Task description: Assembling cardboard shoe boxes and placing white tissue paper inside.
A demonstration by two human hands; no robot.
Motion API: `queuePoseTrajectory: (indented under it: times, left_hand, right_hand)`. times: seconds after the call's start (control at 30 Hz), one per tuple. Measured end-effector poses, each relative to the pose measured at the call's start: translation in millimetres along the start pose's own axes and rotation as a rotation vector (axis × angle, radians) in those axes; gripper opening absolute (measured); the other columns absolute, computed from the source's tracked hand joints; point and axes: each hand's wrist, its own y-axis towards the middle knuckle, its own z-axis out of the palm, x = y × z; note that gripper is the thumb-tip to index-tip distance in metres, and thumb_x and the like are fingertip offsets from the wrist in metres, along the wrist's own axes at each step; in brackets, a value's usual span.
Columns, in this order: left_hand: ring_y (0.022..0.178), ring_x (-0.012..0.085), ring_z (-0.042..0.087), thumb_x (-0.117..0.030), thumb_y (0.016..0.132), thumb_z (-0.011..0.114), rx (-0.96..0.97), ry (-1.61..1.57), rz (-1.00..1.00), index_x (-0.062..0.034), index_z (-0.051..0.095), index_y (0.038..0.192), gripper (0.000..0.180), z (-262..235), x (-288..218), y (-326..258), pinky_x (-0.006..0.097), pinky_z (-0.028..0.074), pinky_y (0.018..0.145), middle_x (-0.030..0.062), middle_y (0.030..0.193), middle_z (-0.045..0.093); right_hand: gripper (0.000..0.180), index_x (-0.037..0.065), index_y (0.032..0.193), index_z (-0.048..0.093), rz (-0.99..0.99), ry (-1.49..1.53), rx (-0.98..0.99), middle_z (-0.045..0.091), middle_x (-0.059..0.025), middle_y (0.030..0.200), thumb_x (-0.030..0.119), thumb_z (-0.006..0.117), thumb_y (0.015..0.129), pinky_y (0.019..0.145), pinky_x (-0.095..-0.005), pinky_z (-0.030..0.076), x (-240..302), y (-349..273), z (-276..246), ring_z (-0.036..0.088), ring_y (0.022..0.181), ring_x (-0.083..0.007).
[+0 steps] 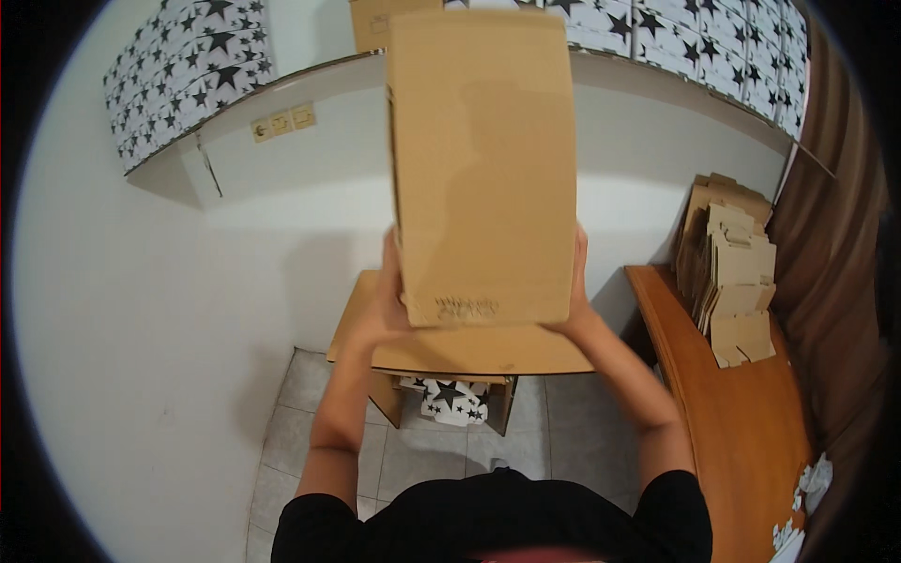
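Raised in front of me is a large brown cardboard box [483, 178], held upright between both hands. My left hand [387, 296] grips its lower left side, with the fingers partly hidden along the edge. On the lower right side, my right hand [574, 291] presses against the box, its thumb side under the bottom corner. Dark print marks the box near its bottom edge. Below it stands a small wooden table [450, 352], partly covered from view by the box.
A shelf above carries white boxes with black stars [676, 38] and another cardboard box [371, 23]. Flattened cardboard [741, 272] leans on the brown desk [723, 422] at right, by a brown curtain [831, 188]. Star-patterned items [453, 399] sit beneath the small table.
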Motion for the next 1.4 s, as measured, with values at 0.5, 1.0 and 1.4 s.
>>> queuePoseTrajectory:
  times: [0.5, 1.0, 1.4]
  left_hand:
    - [0.108, 0.0196, 0.051, -0.008, 0.078, 0.067, -0.383, 0.184, 0.532, -0.0021, 0.033, 0.128, 0.061, -193, -128, 217, 0.032, 0.039, 0.096, 0.0114, 0.115, 0.054]
    - [0.085, 0.0206, 0.059, -0.039, 0.084, 0.060, -0.631, 0.277, 0.456, -0.0037, 0.041, 0.128, 0.059, -259, -129, 353, 0.031, 0.050, 0.073, 0.0145, 0.104, 0.059]
    - [0.098, 0.0240, 0.055, -0.037, 0.086, 0.055, -0.667, 0.445, 0.273, -0.0050, 0.042, 0.129, 0.055, -247, -97, 415, 0.038, 0.048, 0.075, 0.0157, 0.113, 0.055]
  right_hand:
    - [0.089, 0.002, 0.140, 0.009, -0.400, -0.097, -0.235, 0.034, -0.0333, 0.129, 0.029, 0.064, 0.076, 0.100, -0.0477, 0.035, -26, 345, -3, 0.039, 0.119, -0.0417]
    - [0.062, 0.003, 0.132, 0.028, -0.298, -0.147, -0.347, 0.054, -0.0301, 0.108, 0.022, 0.059, 0.082, 0.088, -0.0439, 0.042, -101, 454, 35, 0.052, 0.103, -0.0428]
    - [0.019, 0.008, 0.083, 0.067, -0.251, -0.765, -0.360, 0.059, -0.0123, 0.101, 0.019, 0.052, 0.078, 0.089, -0.0510, 0.036, -148, 451, 47, 0.054, 0.099, -0.0298]
